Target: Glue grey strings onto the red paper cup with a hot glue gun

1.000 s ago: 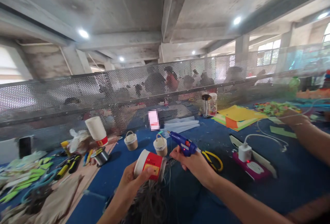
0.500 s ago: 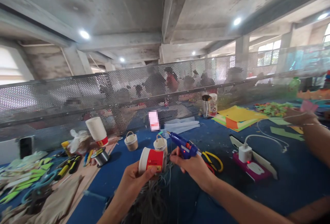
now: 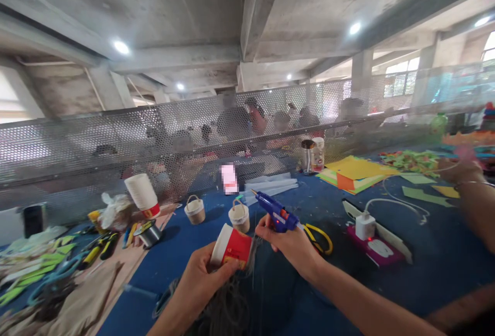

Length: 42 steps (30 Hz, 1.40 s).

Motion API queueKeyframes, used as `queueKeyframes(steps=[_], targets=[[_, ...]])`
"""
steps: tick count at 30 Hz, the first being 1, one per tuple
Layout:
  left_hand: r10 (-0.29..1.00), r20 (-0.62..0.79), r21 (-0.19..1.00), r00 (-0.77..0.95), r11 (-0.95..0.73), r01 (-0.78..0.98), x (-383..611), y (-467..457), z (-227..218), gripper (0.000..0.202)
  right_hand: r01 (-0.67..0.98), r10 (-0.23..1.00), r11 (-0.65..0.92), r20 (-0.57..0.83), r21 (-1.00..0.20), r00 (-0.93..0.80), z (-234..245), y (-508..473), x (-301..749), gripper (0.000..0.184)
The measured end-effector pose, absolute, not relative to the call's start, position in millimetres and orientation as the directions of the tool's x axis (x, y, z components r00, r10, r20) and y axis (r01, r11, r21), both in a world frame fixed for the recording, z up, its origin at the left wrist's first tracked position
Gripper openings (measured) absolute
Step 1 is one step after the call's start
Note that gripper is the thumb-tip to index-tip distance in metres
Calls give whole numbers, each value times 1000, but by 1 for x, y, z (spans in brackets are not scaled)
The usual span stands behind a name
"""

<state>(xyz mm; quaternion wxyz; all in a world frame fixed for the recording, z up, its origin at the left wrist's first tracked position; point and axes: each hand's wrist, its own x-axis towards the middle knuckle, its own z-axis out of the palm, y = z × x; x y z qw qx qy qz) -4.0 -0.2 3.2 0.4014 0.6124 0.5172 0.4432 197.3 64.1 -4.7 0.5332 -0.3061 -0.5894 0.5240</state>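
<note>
My left hand grips a red and white paper cup, tilted on its side with the thumb across the red part. To its right, my right hand is wrapped round a blue glue gun, whose nozzle points up and to the left, apart from the cup. Thin strands of grey cord lie below the cup. Just behind the cup stands a small handled bucket, and a second handled bucket is further left.
On the left are a stack of paper cups, a wire spool and scissors. Yellow-handled pliers lie right of my hand, near a purple power strip. Coloured paper lies behind. A co-worker's hand is at far right.
The paper cup in my left hand has tilted further and moved slightly right. My right hand keeps the glue gun at nearly the same place. The view has shifted a little.
</note>
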Motion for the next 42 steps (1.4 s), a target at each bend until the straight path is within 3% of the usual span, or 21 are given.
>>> queueKeyframes(steps=[23, 34, 39, 42], targets=[[977, 193, 935, 96, -213, 285, -2, -6, 11, 24, -231, 936, 158, 220, -960, -275, 2, 57, 194, 29], [992, 130, 980, 2, -128, 155, 4, -5, 8, 44, -200, 915, 143, 207, -969, -347, -5, 62, 197, 25], [990, 95, 970, 105, -116, 213, -4, 1, 5, 39, -201, 922, 155, 215, -967, -324, -8, 66, 197, 25], [992, 89, 981, 85, -102, 163, -5, 4, 4, 37, -214, 925, 170, 231, -962, -303, -10, 68, 195, 27]])
